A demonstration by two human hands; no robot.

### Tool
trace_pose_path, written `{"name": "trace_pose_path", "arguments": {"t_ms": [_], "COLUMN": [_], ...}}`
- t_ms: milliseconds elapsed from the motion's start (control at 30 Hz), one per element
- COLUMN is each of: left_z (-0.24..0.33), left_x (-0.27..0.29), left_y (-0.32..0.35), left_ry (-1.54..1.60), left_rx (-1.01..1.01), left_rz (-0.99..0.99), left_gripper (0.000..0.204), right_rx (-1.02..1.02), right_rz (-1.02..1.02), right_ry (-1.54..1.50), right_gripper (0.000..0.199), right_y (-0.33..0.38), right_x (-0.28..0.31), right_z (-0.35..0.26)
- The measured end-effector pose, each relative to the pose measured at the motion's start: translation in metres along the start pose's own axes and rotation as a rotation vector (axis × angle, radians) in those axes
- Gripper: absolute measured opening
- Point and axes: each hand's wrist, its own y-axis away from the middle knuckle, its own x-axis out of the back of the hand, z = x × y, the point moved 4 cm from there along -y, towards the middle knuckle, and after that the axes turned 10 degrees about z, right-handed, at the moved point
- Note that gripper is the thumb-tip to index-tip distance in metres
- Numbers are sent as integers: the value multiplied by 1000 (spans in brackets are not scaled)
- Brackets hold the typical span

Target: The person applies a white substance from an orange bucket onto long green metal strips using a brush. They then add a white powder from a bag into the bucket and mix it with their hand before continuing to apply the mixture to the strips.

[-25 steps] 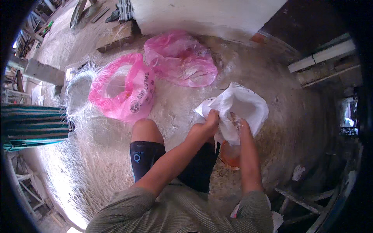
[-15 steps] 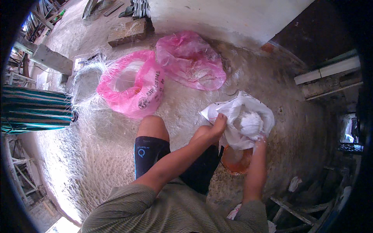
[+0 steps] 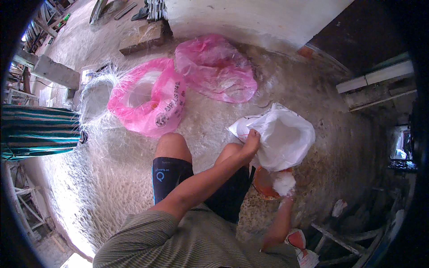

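My left hand (image 3: 251, 144) is closed on the near left rim of a white sack (image 3: 286, 154), whose mouth gapes toward me. Pale white material lines or fills its inside. My right hand (image 3: 288, 199) is just below the sack, at the right edge of an orange basin (image 3: 262, 182). A rounded heap of white powder (image 3: 284, 183) sits at its fingers, over the basin's right side. Whatever carries the heap is hidden beneath it, and the fingers are mostly covered or blurred.
A pink bag (image 3: 172, 109) holding clear strands stands ahead left, with loose strands (image 3: 96, 96) spilling beside it. Another pink bag (image 3: 219, 73) lies flattened behind it. A striped cloth (image 3: 40, 129) hangs at far left. Wooden bars (image 3: 339, 239) stand at lower right.
My right hand has come out of the sack with the heap of white powder, moving toward me and over the basin. My left hand keeps its hold on the sack.
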Motion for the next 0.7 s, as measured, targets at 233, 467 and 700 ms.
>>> {"name": "trace_pose_path", "arguments": {"t_ms": [233, 467, 700], "left_z": [10, 12, 0], "left_x": [11, 14, 9], "left_y": [12, 16, 19], "left_ry": [58, -54, -45], "left_rx": [-3, -70, -134], "left_rz": [-31, -50, -66], "left_gripper": [25, 28, 36], "right_rx": [157, 584, 574], "right_rz": [125, 813, 55], "right_ry": [-66, 810, 1027], "right_gripper": [58, 33, 28], "right_y": [-45, -58, -77], "right_x": [21, 29, -171], "right_z": [48, -77, -98]}}
